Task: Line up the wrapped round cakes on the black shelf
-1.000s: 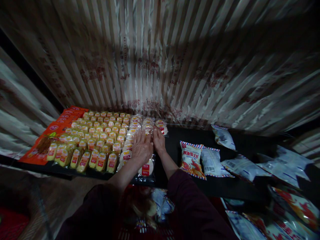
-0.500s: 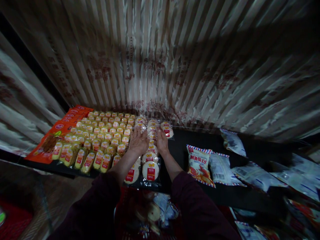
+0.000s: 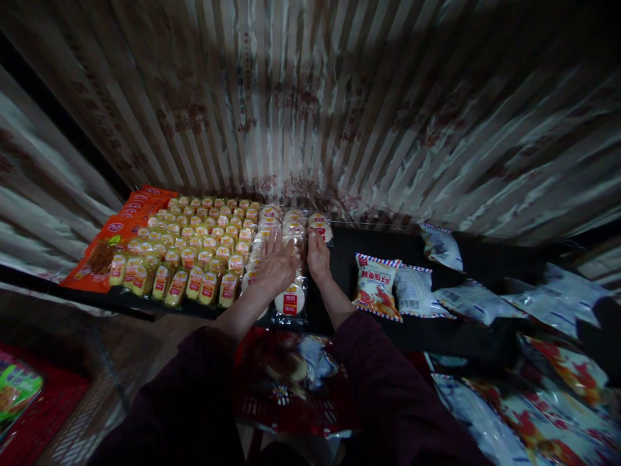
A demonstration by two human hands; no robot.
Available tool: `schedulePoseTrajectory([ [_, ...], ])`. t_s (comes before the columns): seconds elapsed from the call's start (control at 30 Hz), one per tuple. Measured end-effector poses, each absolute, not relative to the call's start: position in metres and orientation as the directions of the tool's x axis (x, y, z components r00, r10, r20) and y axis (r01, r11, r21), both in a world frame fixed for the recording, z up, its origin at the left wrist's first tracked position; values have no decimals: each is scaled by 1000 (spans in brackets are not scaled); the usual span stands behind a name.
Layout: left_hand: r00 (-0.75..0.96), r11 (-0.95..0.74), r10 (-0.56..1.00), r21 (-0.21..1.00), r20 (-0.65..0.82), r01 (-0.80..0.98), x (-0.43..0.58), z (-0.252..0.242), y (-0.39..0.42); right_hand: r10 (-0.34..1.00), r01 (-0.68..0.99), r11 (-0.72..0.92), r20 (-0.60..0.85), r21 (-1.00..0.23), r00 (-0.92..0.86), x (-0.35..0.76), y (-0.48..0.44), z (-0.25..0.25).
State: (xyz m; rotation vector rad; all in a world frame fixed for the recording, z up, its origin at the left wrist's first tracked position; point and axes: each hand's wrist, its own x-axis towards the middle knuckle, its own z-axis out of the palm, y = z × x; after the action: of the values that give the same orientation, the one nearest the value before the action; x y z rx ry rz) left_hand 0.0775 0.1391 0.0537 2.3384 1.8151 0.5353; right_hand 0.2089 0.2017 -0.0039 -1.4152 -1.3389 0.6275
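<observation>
Two rows of clear-wrapped round crackers point(image 3: 290, 300) with red labels run from front to back on the black shelf point(image 3: 339, 285). My left hand point(image 3: 279, 262) lies over these rows, palm down, its fingers spread. Against the right side of the right row rests my right hand point(image 3: 319, 257), fingers fairly straight and pointing away from me. Just beyond its fingertips is one more cracker pack point(image 3: 321, 226). Many small yellow-wrapped cakes point(image 3: 194, 283) stand in rows to the left of the crackers.
Orange bags point(image 3: 92, 262) lie at the far left. A white-and-red snack bag point(image 3: 377, 286) and several silvery bags point(image 3: 420, 291) spread to the right. Below the shelf is a red basket point(image 3: 310, 414) holding packs. A striped curtain point(image 3: 301, 129) hangs behind.
My left hand has shifted slightly right across the cracker rows. The camera view has tilted down, showing more of the basket and lower bags.
</observation>
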Motion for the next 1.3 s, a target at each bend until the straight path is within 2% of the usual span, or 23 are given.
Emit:
schedulePoseTrajectory([
  [0.3, 264, -396, 875, 285, 405, 873, 89, 30, 73, 898, 291, 184, 281, -939, 337, 211, 151, -2],
  [0.6, 290, -395, 882, 245, 373, 886, 86, -9, 42, 928, 281, 146, 230, -949, 295, 198, 100, -23],
  [0.97, 327, -426, 856, 190, 400, 885, 83, -9, 45, 924, 347, 170, 271, -922, 268, 193, 89, -20],
  [1.17, 241, -375, 853, 222, 462, 900, 78, -3, 33, 921, 341, 175, 276, -924, 275, 193, 75, -19],
  [1.3, 167, -318, 864, 257, 475, 912, 62, -5, 23, 894, 342, 222, 331, -913, 303, 189, 59, -15],
])
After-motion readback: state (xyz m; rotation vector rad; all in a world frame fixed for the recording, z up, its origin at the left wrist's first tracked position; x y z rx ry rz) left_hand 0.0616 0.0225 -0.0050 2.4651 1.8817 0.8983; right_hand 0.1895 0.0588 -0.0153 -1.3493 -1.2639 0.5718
